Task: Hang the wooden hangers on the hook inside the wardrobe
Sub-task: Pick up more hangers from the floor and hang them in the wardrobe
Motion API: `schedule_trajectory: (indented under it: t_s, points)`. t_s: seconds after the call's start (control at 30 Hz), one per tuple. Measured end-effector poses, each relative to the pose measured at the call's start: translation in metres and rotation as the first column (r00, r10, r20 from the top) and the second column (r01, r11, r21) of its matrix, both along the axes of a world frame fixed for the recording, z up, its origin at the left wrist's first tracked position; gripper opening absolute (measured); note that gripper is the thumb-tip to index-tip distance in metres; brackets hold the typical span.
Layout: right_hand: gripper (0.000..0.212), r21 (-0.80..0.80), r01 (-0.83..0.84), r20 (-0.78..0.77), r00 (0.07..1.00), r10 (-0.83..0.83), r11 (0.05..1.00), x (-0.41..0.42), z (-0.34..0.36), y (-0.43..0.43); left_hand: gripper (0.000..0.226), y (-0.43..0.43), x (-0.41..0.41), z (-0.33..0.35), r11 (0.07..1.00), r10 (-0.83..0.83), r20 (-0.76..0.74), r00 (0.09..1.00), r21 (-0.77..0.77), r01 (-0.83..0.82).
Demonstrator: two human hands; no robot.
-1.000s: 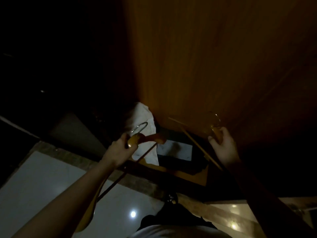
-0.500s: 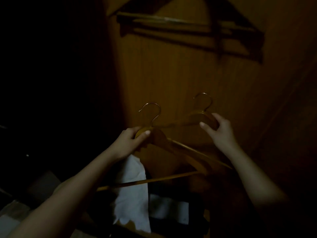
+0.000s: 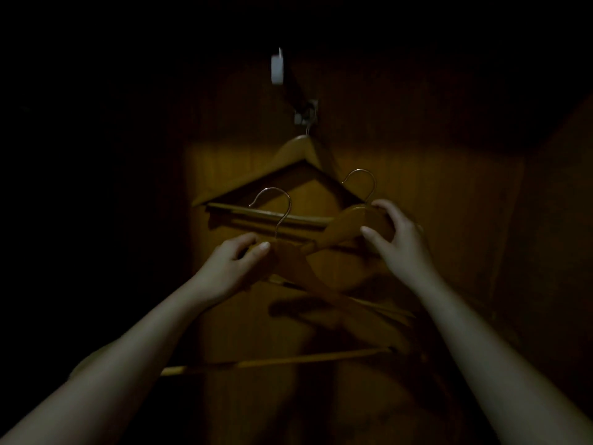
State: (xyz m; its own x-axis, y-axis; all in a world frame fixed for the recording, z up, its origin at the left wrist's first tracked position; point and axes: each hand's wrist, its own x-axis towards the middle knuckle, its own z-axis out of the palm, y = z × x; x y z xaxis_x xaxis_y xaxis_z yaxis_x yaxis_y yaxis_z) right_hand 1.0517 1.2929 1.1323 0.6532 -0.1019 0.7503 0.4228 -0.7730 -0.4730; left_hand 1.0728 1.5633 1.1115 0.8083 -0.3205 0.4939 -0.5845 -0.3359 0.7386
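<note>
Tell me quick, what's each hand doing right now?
Left hand: gripping the lower hanger just under its metal hook.
Right hand: gripping the upper hanger at its top.

The left forearm (image 3: 128, 354) and right forearm (image 3: 481, 342) are seen bare along their whole visible length. The left hand (image 3: 229, 264) and right hand (image 3: 399, 242) are left uncovered, with short, rounded nails (image 3: 264, 246) shown on the thumbs.
</note>
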Motion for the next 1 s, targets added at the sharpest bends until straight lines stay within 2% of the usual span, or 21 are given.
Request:
schedule_trajectory:
  t_s: [0.1, 0.27, 0.47, 0.53, 0.7, 0.83, 1.0]
  points:
    - [0.047, 0.014, 0.017, 0.048, 0.999, -0.017, 1.000, 0.014, 0.032, 0.010, 0.022, 0.004, 0.011, 0.026, 0.999, 0.010, 0.052, 0.999, -0.043, -0.008]
    - [0.065, 0.021, -0.047, 0.097, 0.994, 0.045, 0.999, 0.037, 0.074, 0.027, 0.025, 0.014, 0.030, 0.059, 0.995, 0.014, 0.105, 0.994, -0.102, -0.003]
    - [0.075, 0.002, -0.065, 0.061, 0.996, 0.064, 0.998, 0.062, 0.117, 0.052, 0.030, 0.022, 0.046, 0.080, 0.991, -0.004, 0.109, 0.994, -0.133, 0.019]
    - [0.076, 0.005, -0.058, 0.057, 0.997, 0.057, 0.998, 0.071, 0.127, 0.058, 0.034, 0.025, 0.050, 0.083, 0.992, -0.004, 0.111, 0.994, -0.123, 0.018]
    - [0.068, 0.068, -0.035, 0.034, 0.999, 0.032, 0.997, 0.087, 0.147, 0.068, 0.024, 0.029, 0.056, 0.089, 0.998, 0.012, 0.141, 0.990, -0.057, -0.004]
    - [0.061, 0.014, 0.015, 0.005, 1.000, -0.015, 1.000, 0.095, 0.151, 0.071, 0.026, 0.029, 0.055, 0.092, 0.998, -0.006, 0.140, 0.990, -0.056, 0.014]
    - [0.065, -0.038, 0.033, -0.033, 0.999, -0.034, 0.999, 0.103, 0.144, 0.072, 0.028, 0.030, 0.056, 0.092, 0.998, -0.033, 0.126, 0.992, -0.044, 0.039]
